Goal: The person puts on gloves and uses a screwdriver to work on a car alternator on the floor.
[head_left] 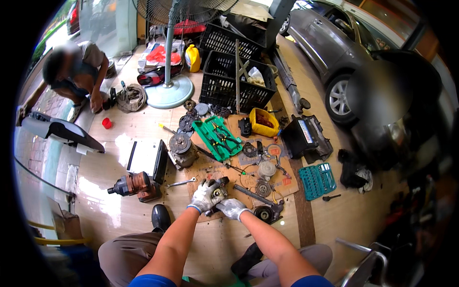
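Note:
A dark metal part [219,193] with a round, bearing-like opening is held above the cardboard [203,177] between my hands. White-gloved, my left hand [203,196] has its fingers closed round the part's left side. My right hand [233,208], in a similar glove, grips its lower right edge; the fingertips are partly hidden. Just right of the hands lie a hammer [256,195] and a black pulley [263,213]. On the left a ratchet wrench [181,182] rests near a compressor-like metal unit [181,149]. Beyond, a green tray [203,130] holds pliers.
A cordless impact wrench [130,184] lies left of a white-and-black box [143,158]. Rightward are a yellow tub [263,123], a car battery [297,136] and a teal socket set [317,182]. Black crates [224,79] and a fan base [170,93] stand behind. Another person [76,71] crouches far left.

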Available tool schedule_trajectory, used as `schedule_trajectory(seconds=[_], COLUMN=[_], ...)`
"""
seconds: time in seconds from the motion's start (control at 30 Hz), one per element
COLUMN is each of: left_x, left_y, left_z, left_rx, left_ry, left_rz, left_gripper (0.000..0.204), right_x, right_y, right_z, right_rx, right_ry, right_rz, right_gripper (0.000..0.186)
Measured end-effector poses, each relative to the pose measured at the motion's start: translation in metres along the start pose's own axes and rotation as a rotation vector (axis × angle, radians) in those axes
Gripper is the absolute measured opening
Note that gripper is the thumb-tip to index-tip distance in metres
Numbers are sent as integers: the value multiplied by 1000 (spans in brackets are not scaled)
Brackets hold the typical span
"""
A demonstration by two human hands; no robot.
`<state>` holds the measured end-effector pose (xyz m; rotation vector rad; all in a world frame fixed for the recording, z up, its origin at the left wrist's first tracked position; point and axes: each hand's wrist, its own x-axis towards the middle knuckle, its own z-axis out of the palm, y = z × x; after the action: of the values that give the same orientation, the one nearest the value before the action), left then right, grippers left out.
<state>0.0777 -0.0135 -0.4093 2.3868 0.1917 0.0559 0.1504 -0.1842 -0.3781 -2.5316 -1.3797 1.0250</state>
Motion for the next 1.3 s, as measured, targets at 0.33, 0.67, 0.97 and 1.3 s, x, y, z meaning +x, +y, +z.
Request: schedule_trajectory(seconds=[0.33, 0.67, 0.97, 1.3], left_x=[12, 3, 6, 5], left_y=[12, 47, 47, 45], left_z=[6, -13, -7, -9], left_rx=[129, -96, -112, -106], left_ry=[62, -17, 29, 22], left_rz=[-212, -545, -507, -500], left_gripper=[64, 61, 64, 62], right_x=[1, 9, -1, -6], right_y=[-8, 10, 4, -14], right_z=[7, 49, 41, 38], right_rx=[-29, -136, -117, -36], right_ry=[115, 304, 332, 321], right_rz=[147, 197, 196, 280], right_gripper=[42, 35, 35, 35])
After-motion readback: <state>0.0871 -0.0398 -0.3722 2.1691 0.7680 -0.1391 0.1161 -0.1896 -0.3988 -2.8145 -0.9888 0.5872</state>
